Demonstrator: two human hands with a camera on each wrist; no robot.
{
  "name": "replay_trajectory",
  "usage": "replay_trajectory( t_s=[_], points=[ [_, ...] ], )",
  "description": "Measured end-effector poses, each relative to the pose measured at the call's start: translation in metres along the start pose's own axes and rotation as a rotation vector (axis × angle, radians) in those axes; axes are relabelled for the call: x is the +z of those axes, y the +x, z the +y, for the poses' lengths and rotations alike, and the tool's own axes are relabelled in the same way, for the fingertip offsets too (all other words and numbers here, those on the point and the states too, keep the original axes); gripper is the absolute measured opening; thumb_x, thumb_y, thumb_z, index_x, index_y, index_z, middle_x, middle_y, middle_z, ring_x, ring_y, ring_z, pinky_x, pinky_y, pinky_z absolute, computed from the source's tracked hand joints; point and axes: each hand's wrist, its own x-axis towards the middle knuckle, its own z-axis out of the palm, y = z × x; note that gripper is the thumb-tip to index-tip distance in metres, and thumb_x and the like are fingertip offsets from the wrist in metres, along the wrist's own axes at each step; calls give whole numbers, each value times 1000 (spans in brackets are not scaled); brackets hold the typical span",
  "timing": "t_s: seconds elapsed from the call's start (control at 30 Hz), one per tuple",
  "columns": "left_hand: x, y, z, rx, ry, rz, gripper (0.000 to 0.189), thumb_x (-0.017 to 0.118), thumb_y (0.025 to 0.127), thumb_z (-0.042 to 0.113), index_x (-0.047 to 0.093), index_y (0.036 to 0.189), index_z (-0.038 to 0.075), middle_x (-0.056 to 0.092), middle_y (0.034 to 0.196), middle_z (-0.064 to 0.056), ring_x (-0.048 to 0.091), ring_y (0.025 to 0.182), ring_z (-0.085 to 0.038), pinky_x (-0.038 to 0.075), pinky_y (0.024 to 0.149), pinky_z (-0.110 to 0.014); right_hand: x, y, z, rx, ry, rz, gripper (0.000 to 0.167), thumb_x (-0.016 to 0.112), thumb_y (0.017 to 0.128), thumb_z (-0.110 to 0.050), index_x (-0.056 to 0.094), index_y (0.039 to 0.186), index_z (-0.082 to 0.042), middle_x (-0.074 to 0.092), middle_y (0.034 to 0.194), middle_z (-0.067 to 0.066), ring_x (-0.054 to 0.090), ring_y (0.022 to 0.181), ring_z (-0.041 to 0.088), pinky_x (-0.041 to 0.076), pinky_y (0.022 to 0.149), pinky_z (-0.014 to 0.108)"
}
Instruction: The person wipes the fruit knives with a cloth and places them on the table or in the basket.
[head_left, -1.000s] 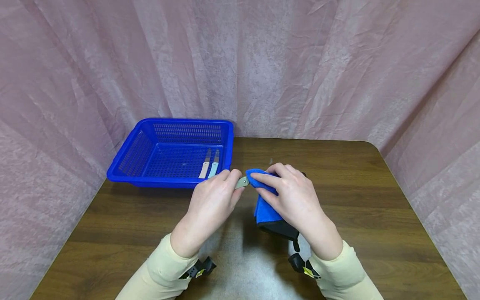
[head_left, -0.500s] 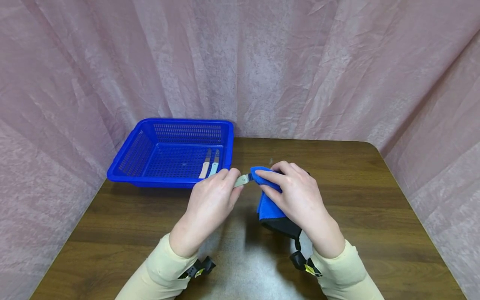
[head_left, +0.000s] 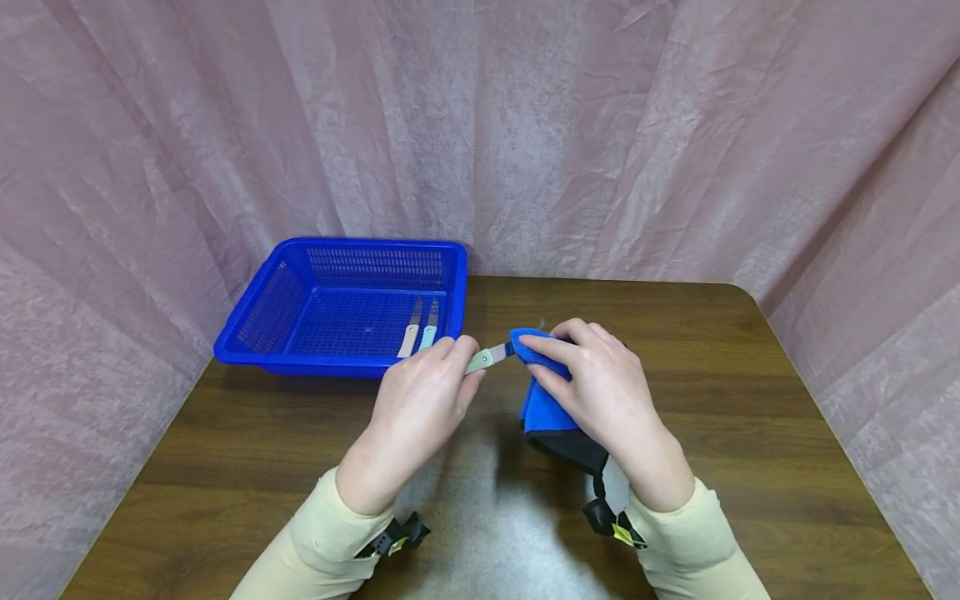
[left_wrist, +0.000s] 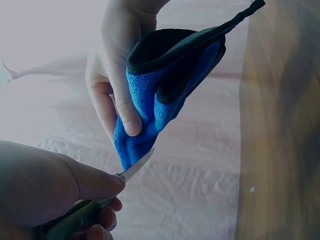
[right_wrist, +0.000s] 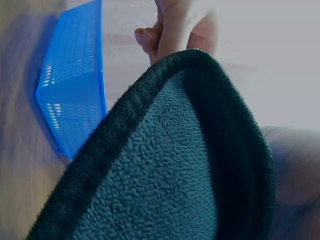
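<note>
My left hand (head_left: pixel 420 387) grips a small knife (head_left: pixel 480 360) by its pale green handle, with the blade pointing right. In my right hand (head_left: pixel 600 379) a blue cloth (head_left: pixel 547 408) with black edging is pinched between thumb and fingers. A fold of the cloth covers the outer part of the blade in the head view, while the part near the handle shows bare. The left wrist view has the blade (left_wrist: pixel 139 164) lying against the bunched cloth (left_wrist: pixel 142 112), its tip showing beside it. Black edging and a loop hang below the right hand.
A blue plastic basket (head_left: pixel 315 365) stands at the back left of the wooden table (head_left: pixel 712 392). Inside, at its right end, lie a knife with a pink handle (head_left: pixel 408 337) and one with a light blue handle (head_left: pixel 428 335). A pink curtain (head_left: pixel 525 150) hangs behind.
My right hand has drawn the cloth to the right and slightly away along the blade, baring more metal near the handle. My left hand has stayed nearly still with the knife.
</note>
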Motion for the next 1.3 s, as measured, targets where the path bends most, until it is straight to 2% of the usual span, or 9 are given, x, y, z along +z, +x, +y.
replay_trajectory(
  t_s=[1.3],
  points=[
    [-2,1,-2,-20,-7,25,21,85,100,19,66,105,11,59,78,0,62,62,-25,47,48,-41,-5,0,18,122,-1,2,37,89,95,-24,83,132,-25,74,114,6,67,98,27,57,74,47]
  ],
)
